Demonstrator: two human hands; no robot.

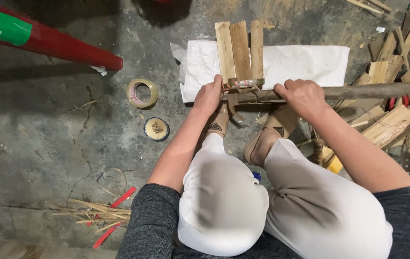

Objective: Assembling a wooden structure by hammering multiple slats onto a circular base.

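Head view, looking down over both knees to a concrete floor (46,144).

Left hand (208,97): fingers curled closed on the near end of the wooden slats (240,50), at a taped band (243,83) crossing them. Slats counted: three, side by side, running away from the person across a white sack (305,62) spread on the floor.

Right hand (304,98): fist closed around a brown wooden handle (368,90). Handle lies horizontal, extending right from the hand; its left end reaches the slats' near end, between the two hands. Tool head not clearly visible.

Both feet sit just below the slats.

Left of the hands, well apart: tape rolls counted, two, one clear (142,92) and one dark-rimmed (156,129). Scrap wood pile (397,120) at right.
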